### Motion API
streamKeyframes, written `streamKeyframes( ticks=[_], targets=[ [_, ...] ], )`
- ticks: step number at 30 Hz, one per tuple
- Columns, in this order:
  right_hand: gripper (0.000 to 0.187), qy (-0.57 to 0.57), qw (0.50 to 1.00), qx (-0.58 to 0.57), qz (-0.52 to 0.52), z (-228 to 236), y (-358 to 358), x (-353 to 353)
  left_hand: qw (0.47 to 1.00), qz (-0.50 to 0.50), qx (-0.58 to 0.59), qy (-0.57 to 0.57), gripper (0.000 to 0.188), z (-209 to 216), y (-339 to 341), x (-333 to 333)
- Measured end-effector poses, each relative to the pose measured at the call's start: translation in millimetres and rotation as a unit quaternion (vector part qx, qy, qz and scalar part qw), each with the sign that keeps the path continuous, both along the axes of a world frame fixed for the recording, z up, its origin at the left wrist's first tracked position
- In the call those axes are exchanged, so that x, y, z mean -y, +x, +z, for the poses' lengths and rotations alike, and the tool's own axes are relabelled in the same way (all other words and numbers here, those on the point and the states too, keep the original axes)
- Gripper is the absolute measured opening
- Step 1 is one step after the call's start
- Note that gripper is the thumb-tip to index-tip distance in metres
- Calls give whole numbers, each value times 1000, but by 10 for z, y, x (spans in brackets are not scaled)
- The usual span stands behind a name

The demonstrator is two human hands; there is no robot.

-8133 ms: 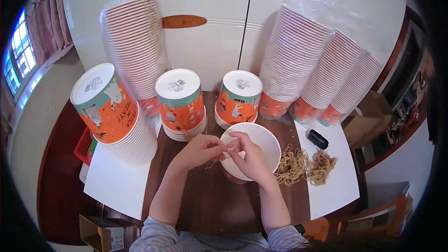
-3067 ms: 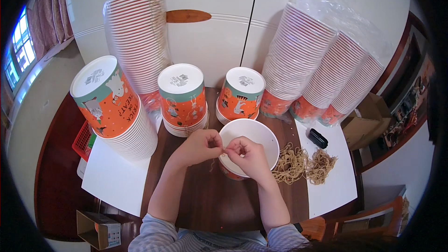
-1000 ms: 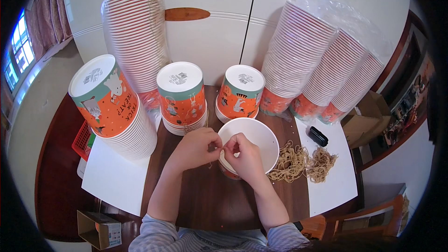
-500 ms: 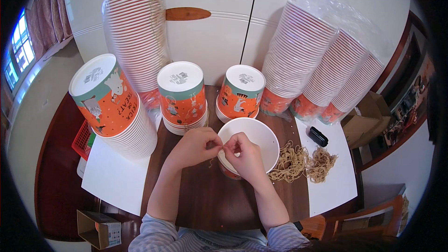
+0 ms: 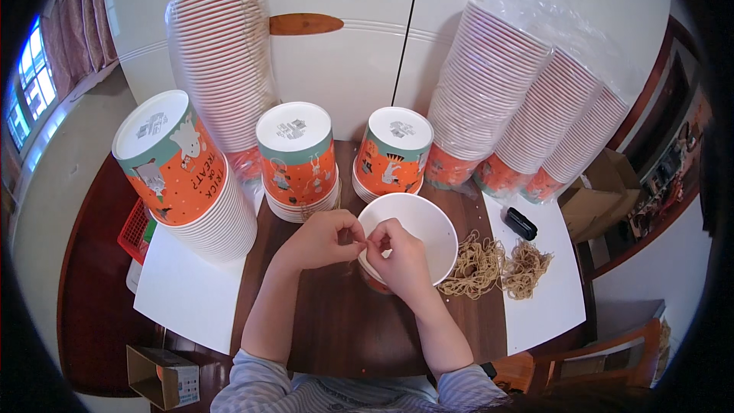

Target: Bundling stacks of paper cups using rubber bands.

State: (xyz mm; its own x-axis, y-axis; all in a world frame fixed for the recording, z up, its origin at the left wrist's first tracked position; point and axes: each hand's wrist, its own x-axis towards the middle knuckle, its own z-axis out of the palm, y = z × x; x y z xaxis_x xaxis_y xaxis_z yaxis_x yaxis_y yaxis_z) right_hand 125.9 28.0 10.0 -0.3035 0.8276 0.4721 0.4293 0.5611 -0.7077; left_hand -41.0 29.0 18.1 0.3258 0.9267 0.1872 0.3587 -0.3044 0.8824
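Note:
A white-lined paper bucket [image 5: 432, 233] stands mouth up on the brown table, its orange outside showing low down. My left hand [image 5: 325, 239] is closed in a pinch just over the bucket's near left rim. Fingertip to fingertip with it, my right hand [image 5: 397, 260] pinches too, above the bucket's mouth. Between them is a thin tan string, mostly hidden by the fingers. Right of the bucket lie a tangled bundle of tan strings [image 5: 470, 268] and a smaller bundle [image 5: 526, 273].
Upside-down orange-and-green bucket stacks stand at left [image 5: 202, 183], centre left [image 5: 302, 176] and centre [image 5: 394, 164]. Plastic-wrapped bucket stacks rise behind them at left [image 5: 222, 61] and right [image 5: 489, 84]. A small black object [image 5: 521, 223] lies on the white sheet [image 5: 547, 306].
Both hands stay in nearly the same place, still pinching together. The fingers shift only slightly, and the loose string end below the left hand shows less clearly.

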Motion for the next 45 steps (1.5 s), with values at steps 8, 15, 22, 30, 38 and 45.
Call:
streamKeyframes(
  ticks=[8,15,22,30,38,45],
  targets=[
    [19,1,1000,-28,9,-26,8,-17,999,1,-19,28,13,11,-11,-25],
    [15,-77,995,-28,51,24,75,-23,998,22,47,-33,9,-50,-22,-40],
    [14,-78,996,-27,40,38,83,-18,997,24,55,-56,9,-56,-10,-47],
    [16,-40,998,-40,38,50,62,-11,996,34,70,-54,9,-45,14,-36],
    [17,-17,999,-45,23,69,23,14,993,32,87,-74,8,-41,14,-29],
    [12,0,999,-28,25,72,20,5,991,19,96,-87,8,14,15,-7]
  ],
)
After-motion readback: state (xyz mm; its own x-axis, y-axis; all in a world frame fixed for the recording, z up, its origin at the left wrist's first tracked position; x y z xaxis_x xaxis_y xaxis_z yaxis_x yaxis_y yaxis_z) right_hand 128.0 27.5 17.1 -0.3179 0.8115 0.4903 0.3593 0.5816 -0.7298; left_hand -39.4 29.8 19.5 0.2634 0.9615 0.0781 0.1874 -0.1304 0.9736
